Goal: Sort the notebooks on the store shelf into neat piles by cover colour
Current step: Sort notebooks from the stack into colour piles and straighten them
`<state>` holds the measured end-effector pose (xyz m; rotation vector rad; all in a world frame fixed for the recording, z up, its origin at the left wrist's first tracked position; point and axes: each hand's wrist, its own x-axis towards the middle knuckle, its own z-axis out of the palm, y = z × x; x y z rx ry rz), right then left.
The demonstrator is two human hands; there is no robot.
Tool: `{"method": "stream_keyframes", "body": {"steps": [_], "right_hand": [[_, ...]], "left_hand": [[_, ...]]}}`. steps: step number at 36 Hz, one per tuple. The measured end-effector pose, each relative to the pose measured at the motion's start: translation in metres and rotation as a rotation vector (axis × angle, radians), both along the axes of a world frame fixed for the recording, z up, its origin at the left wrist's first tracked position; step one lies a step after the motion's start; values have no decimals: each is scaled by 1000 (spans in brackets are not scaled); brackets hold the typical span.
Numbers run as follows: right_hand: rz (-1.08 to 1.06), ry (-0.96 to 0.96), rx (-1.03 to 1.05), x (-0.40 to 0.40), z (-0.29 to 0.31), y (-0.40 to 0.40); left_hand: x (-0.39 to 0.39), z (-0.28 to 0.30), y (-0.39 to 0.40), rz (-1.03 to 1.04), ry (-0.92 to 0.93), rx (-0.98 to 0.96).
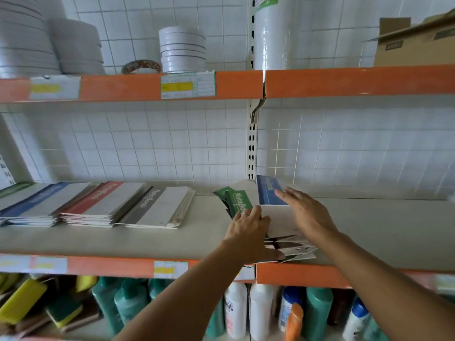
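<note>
On the middle shelf (123, 239) three neat piles lie at the left: a blue-banded pile (32, 205), a red-banded pile (98, 203) and a grey-banded pile (157, 207). A loose, fanned heap sits right of centre, with green notebooks (236, 200) at its left and a blue-banded notebook (269, 190) on top. My left hand (248, 230) rests on the heap's left side, its thumb along the near edge and its fingers by the green covers. My right hand (302, 212) lies flat with straight fingers on the blue-banded notebook.
The shelf above holds stacks of white tape rolls (182, 49) and a cardboard box (416, 43). The shelf below holds bottles (261, 311) and yellow-green sponges (22, 301). A slotted upright post (251, 143) stands behind the heap. The shelf edges are orange with price labels.
</note>
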<state>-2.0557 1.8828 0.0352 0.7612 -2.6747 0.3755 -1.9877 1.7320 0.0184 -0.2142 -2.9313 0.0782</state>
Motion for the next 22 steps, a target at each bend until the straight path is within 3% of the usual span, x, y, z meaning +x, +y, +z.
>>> {"method": "stream_keyframes", "body": {"steps": [6, 14, 18, 22], "right_hand": [[28, 52, -10, 12, -2, 1], [37, 48, -39, 24, 3, 14], [49, 37, -51, 30, 3, 14], [77, 43, -40, 37, 0, 11]], "left_hand": [[15, 6, 9, 66, -27, 94], [39, 13, 7, 110, -34, -10], [50, 13, 4, 131, 29, -70], [64, 15, -5, 131, 154, 11]]}}
